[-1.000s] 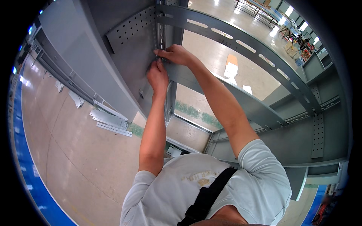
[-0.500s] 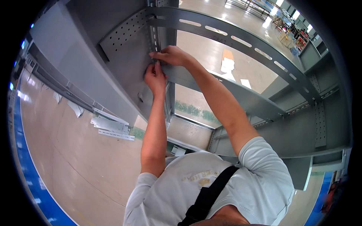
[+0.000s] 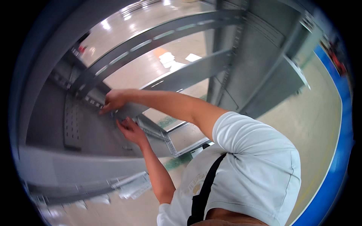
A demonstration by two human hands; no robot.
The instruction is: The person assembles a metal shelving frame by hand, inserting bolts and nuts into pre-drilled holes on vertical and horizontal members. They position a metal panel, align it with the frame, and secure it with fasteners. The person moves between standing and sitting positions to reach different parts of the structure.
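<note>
Both my hands are inside a grey metal cabinet frame, near the corner where a flat crossbar (image 3: 192,72) meets a slotted upright rail (image 3: 94,102). My right hand (image 3: 117,99) lies against the rail from above, one finger stretched along it. Motion blur hides whether it grips anything small. Just below, my left hand (image 3: 132,131) points its fingers up at the crossbar's end, thumb and finger apart, with nothing visible between them. What sits in the small gap between the two hands is too blurred to make out.
A second crossbar with long slots (image 3: 141,44) spans the frame farther off. A perforated plate (image 3: 71,124) is fixed on the left side panel. Papers (image 3: 167,59) lie on the floor beyond, and white strips (image 3: 134,184) lie outside. A blue floor band (image 3: 335,124) runs at right.
My view has swung round, so the frame appears turned and my hands sit farther left and lower. Both hands stay at the rail corner; the left fingers have loosened from a pinch.
</note>
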